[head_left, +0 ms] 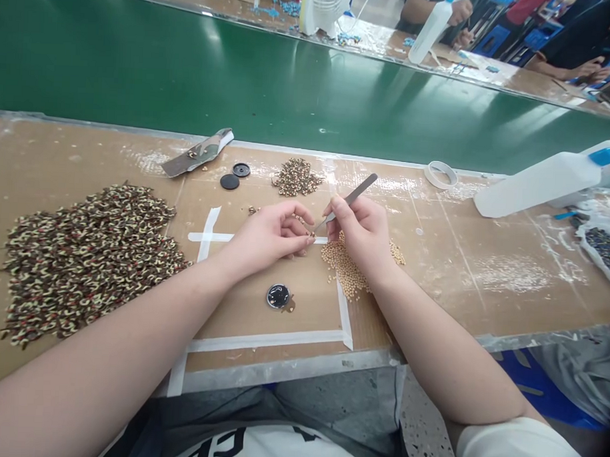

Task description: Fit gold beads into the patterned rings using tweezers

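Note:
My right hand is closed around metal tweezers, whose tips point down-left to my left fingertips. Between the thumb and fingers of my left hand is a small brown and cream piece, too small to make out well. Beneath my right hand lies a pile of tan beads. Closer to me, a small round dish of dark liquid sits beside a brown smear. Left of my left arm spreads a large heap of brown, cream and red pieces. A smaller pile of similar pieces lies beyond my hands.
White tape strips mark the cardboard-covered table. Two black round caps, a tape roll and a patterned pouch-like strip lie farther back. White bottles stand at right. Past a green surface, other people's hands are at work.

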`<state>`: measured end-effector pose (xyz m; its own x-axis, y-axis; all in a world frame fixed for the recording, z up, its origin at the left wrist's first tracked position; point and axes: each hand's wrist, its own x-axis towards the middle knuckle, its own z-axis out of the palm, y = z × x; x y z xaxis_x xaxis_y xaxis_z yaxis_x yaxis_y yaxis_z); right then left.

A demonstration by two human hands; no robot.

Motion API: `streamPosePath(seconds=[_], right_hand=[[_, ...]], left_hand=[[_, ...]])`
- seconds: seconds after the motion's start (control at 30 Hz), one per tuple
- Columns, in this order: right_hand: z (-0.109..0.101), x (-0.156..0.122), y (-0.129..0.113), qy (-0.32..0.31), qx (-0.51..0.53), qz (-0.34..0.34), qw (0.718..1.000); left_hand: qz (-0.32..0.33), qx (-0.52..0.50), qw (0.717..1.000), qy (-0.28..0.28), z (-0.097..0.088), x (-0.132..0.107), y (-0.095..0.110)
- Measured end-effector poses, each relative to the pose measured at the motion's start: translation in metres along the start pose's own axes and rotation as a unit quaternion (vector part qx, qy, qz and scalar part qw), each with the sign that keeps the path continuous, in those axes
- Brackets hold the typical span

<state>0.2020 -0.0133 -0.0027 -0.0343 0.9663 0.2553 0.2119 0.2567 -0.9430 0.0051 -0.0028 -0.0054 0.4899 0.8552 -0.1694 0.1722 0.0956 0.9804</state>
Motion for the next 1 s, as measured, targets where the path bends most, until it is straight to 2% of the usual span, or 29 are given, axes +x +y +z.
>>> streamPosePath(seconds=[0.37, 0.6, 0.7, 0.9, 1.0], right_hand=[[-0.006, 0.006, 0.0, -0.059, 0.004, -0.007, 0.998], [-0.008, 0.006, -0.003, -0.076, -0.001, -0.007, 0.997], [-0.008, 0.006, -0.004, -0.057, 0.011, 0.004, 0.998], [-0.013, 0.014, 0.004, 0.031, 0.081, 0.029, 0.996], [-0.016, 0.017, 0.007, 0.043, 0.079, 0.039, 0.995]], left_hand=[[0.009, 0.004, 1.0, -0.007, -0.002, 0.0, -0.003], [0.0, -0.002, 1.0, -0.006, -0.003, 0.001, 0.0], [-0.007, -0.001, 1.0, 0.005, -0.002, 0.001, 0.002], [0.006, 0.031, 0.999, 0.033, -0.001, -0.002, 0.002], [0.01, 0.054, 0.997, 0.049, -0.002, -0.003, 0.002]])
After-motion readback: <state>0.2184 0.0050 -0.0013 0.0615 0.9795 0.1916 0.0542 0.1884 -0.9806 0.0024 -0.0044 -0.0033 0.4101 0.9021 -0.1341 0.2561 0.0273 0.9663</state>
